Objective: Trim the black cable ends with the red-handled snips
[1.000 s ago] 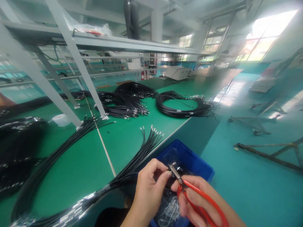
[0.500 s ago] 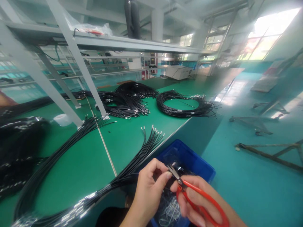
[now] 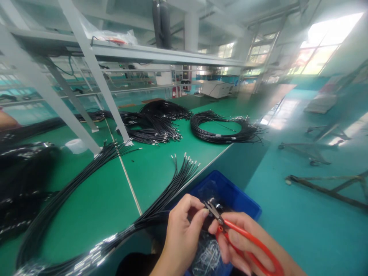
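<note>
My left hand (image 3: 184, 230) is closed in a pinch on a thin black cable, whose length runs back behind the hand toward the bundle on the table. My right hand (image 3: 240, 239) grips a pair of scissors (image 3: 253, 242) with red handles. The metal blades are slightly parted and point at the left fingertips, close to the cable end, which is too small to make out well. Below both hands stands a blue bin (image 3: 238, 197), holding clear plastic bags and small pale pieces.
A long bundle of black cables (image 3: 69, 180) with metal ends curves over the green table (image 3: 86, 214). Several coiled cables (image 3: 221, 136) lie farther back. A white shelf frame (image 3: 100, 73) rises at left. A wheeled metal stand (image 3: 330, 184) is on the floor at right.
My right hand and the scissors have shifted slightly to the right, away from the left fingertips. My left hand keeps its pinch almost in place.
</note>
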The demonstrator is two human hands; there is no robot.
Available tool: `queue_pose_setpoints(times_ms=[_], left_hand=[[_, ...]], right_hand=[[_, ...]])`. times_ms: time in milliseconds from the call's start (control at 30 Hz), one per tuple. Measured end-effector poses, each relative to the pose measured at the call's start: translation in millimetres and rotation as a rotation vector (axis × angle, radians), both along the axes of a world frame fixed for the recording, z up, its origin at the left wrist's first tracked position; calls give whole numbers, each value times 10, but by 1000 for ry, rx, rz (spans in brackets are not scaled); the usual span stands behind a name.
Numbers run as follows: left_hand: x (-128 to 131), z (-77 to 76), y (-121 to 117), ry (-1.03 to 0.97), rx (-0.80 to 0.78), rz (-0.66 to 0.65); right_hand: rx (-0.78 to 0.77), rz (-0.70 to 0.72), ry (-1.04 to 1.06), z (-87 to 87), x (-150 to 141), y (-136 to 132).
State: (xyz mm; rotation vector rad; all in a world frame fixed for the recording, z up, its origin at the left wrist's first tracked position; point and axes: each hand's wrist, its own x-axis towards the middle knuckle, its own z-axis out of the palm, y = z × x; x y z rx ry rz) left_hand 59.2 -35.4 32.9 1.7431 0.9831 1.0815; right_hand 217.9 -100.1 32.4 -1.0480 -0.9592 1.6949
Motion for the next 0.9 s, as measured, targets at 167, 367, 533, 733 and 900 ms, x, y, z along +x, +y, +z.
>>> queue_pose_setpoints(times_ms=[167,367,533,733,900], left_hand=[[0,63,23,75,-53,47],[63,37,5,194,-27,98],[81,39,-2,242,-2,107],[73,51,-2,203,-27,111],[69,49,-6,195,-25,123]], right_hand=[[227,-287,-579,-46,-37,-25],[957,-445,-1403,-219,74,-79],[1027,-431,-1599,-230,96,-51],[999,-507,-1645,-236,11,-22],[1072,-544,-1659,-285,15,15]])
